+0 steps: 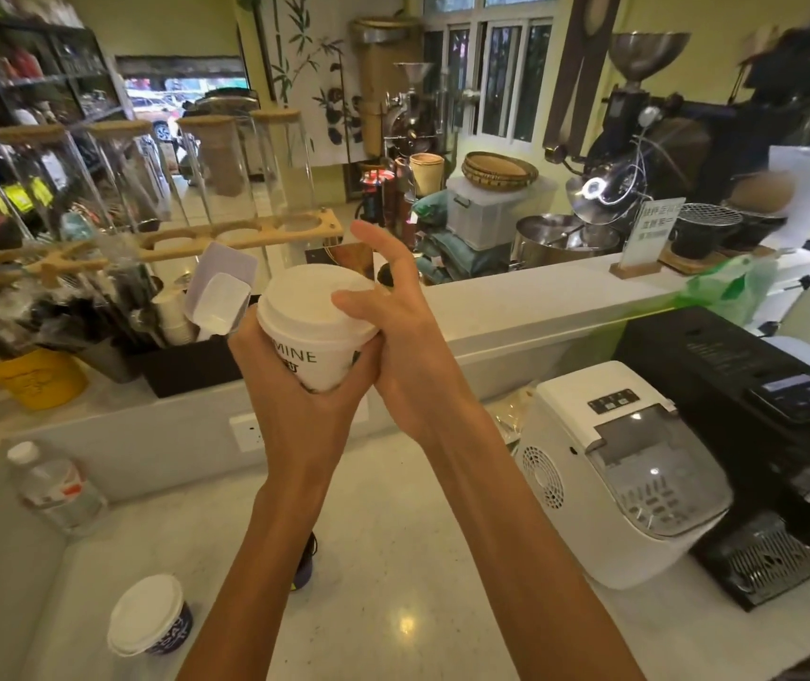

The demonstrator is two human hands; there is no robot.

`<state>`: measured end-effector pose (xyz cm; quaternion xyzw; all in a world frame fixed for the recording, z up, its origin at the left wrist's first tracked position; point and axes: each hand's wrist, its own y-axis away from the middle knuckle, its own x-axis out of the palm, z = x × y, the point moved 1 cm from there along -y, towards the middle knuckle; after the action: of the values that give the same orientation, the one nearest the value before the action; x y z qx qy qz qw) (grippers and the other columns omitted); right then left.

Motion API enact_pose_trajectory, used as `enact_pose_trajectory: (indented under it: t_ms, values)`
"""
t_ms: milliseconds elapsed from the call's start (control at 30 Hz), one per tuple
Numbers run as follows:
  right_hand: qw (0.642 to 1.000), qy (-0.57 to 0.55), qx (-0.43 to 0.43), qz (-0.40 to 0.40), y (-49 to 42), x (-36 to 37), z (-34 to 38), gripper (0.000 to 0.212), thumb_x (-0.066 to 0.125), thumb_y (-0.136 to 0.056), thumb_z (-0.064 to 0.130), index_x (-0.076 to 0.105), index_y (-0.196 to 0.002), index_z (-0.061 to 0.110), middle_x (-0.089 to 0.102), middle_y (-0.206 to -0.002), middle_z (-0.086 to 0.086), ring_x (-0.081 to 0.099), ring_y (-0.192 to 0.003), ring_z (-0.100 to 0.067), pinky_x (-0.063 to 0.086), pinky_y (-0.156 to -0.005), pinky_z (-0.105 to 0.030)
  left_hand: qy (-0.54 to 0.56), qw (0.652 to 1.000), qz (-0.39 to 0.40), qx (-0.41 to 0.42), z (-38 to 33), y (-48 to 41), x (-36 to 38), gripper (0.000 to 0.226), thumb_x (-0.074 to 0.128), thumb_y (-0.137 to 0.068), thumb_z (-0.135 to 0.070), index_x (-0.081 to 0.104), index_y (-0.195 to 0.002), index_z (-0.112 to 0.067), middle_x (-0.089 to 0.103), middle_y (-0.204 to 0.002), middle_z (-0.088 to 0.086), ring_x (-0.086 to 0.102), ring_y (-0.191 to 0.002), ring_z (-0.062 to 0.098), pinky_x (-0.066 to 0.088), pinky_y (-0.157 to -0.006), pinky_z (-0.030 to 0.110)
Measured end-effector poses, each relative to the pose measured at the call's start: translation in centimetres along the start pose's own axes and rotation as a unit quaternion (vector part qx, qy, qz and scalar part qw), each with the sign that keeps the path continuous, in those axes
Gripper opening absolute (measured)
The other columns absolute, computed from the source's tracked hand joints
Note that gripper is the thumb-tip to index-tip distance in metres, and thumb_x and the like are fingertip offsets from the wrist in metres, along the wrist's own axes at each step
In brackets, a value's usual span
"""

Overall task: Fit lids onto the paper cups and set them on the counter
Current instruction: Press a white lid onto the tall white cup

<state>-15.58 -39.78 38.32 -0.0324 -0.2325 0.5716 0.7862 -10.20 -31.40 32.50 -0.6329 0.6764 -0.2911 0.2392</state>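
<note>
Head view, the only 1 available: the person holds a white paper cup [321,358] with green lettering up in front of the chest, above the white counter [393,557] and not yet set down. The left hand [290,385] wraps the cup body from below, fingers clamped round its wall. A white lid [312,307] sits on the rim; it looks seated on the near side, though the far edge cannot be judged from here. The right hand [393,326] bears on the lid's right edge with the thumb pressing the top, the other fingers splayed apart and lifted clear. Judgement: the step is pressing the lid home. To do it well, work the thumb round the rim a little at a time, keep the left grip firm but not crushing the paper wall, and hold the cup level. A second lidded cup [150,614], dark blue, already stands on the counter near left, well apart from a plastic water bottle [56,489] beyond it.
</note>
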Motion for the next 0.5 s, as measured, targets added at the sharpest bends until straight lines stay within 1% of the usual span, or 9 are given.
enact_pose_trajectory:
  t_ms: [33, 100, 167, 267, 300, 333, 400, 467, 500]
  values:
    - [1.0, 0.025, 0.004, 0.003, -0.2, 0.2, 0.0, 0.047, 0.061, -0.089, 0.016, 0.047, -0.129, 0.037, 0.053, -0.132, -0.012, 0.058, -0.116, -0.028, 0.053, -0.099, -0.042, 0.01, 1.0, 0.001, -0.01, -0.1, -0.3, -0.2, 0.079, 0.082, -0.072, -0.034, 0.034, -0.133, -0.016, 0.047, -0.132, 0.008, 0.053, -0.12, 0.019, 0.052, -0.096, 0.03]
    - [0.995, 0.1, 0.015, 0.013, -0.6, 0.5, -0.3, 0.052, 0.064, -0.092, 0.027, 0.038, -0.137, 0.029, 0.05, -0.134, -0.006, 0.059, -0.113, -0.017, 0.057, -0.089, -0.026, 0.024, 0.999, 0.012, -0.041, -0.2, -1.1, -0.3, 0.073, 0.08, -0.074, -0.034, 0.034, -0.131, -0.03, 0.05, -0.128, 0.0, 0.055, -0.117, 0.012, 0.055, -0.091, 0.027]
    - [0.985, 0.169, 0.026, 0.013, -0.9, 0.7, -0.9, 0.062, 0.071, -0.087, 0.035, 0.034, -0.136, 0.028, 0.052, -0.132, -0.004, 0.06, -0.112, -0.016, 0.058, -0.082, -0.022, 0.007, 0.997, 0.026, -0.073, -0.3, -1.4, -0.3, 0.073, 0.079, -0.075, -0.036, 0.031, -0.131, -0.035, 0.05, -0.128, -0.008, 0.054, -0.117, 0.004, 0.055, -0.089, 0.022]
    - [0.977, 0.212, 0.001, -0.011, -1.0, 0.0, -1.5, 0.06, 0.073, -0.083, 0.042, 0.04, -0.132, 0.029, 0.055, -0.125, 0.001, 0.063, -0.105, -0.01, 0.059, -0.075, -0.018, 0.034, 0.991, 0.073, -0.109, -0.5, -0.7, -0.6, 0.076, 0.077, -0.075, -0.041, 0.027, -0.133, -0.038, 0.047, -0.125, -0.021, 0.052, -0.115, -0.006, 0.051, -0.081, 0.01]
    - [0.976, 0.217, -0.008, -0.011, -1.1, -0.5, -1.6, 0.059, 0.07, -0.084, 0.044, 0.041, -0.133, 0.029, 0.055, -0.126, 0.001, 0.063, -0.105, -0.009, 0.059, -0.074, -0.018, 0.067, 0.984, 0.106, -0.127, -0.3, -0.2, -1.0, 0.074, 0.075, -0.077, -0.041, 0.027, -0.133, -0.039, 0.048, -0.126, -0.021, 0.054, -0.115, -0.005, 0.052, -0.081, 0.011]
    - [0.977, 0.215, -0.009, -0.004, -1.1, -1.1, -1.7, 0.059, 0.067, -0.084, 0.048, 0.042, -0.135, 0.029, 0.054, -0.129, 0.0, 0.064, -0.106, -0.011, 0.059, -0.077, -0.021, 0.111, 0.972, 0.143, -0.15, 0.1, 0.3, -1.5, 0.069, 0.072, -0.08, -0.041, 0.03, -0.135, -0.037, 0.051, -0.129, -0.017, 0.056, -0.117, 0.0, 0.054, -0.083, 0.016]
    - [0.986, 0.165, 0.017, 0.024, -1.2, -2.3, -2.2, 0.062, 0.059, -0.087, 0.051, 0.04, -0.141, 0.029, 0.054, -0.136, -0.005, 0.064, -0.113, -0.02, 0.059, -0.089, -0.035, 0.203, 0.931, 0.218, -0.213, 0.8, 1.1, -2.8, 0.062, 0.066, -0.083, -0.039, 0.038, -0.138, -0.031, 0.06, -0.131, -0.004, 0.061, -0.117, 0.017, 0.057, -0.085, 0.032]
    - [0.992, 0.107, 0.05, 0.048, -1.0, -3.2, -3.3, 0.062, 0.05, -0.092, 0.051, 0.034, -0.147, 0.03, 0.055, -0.138, -0.007, 0.063, -0.118, -0.025, 0.055, -0.096, -0.044, 0.214, 0.898, 0.287, -0.257, 1.6, 1.7, -3.7, 0.061, 0.068, -0.082, -0.037, 0.043, -0.137, -0.027, 0.063, -0.129, 0.004, 0.063, -0.116, 0.026, 0.057, -0.088, 0.04]
    - [0.991, 0.109, 0.06, 0.047, -0.9, -3.6, -4.1, 0.06, 0.046, -0.094, 0.053, 0.033, -0.147, 0.03, 0.057, -0.136, -0.008, 0.064, -0.118, -0.024, 0.056, -0.094, -0.043, 0.194, 0.893, 0.303, -0.269, 1.9, 2.1, -3.9, 0.062, 0.071, -0.081, -0.037, 0.044, -0.136, -0.026, 0.064, -0.128, 0.004, 0.063, -0.115, 0.026, 0.057, -0.088, 0.041]
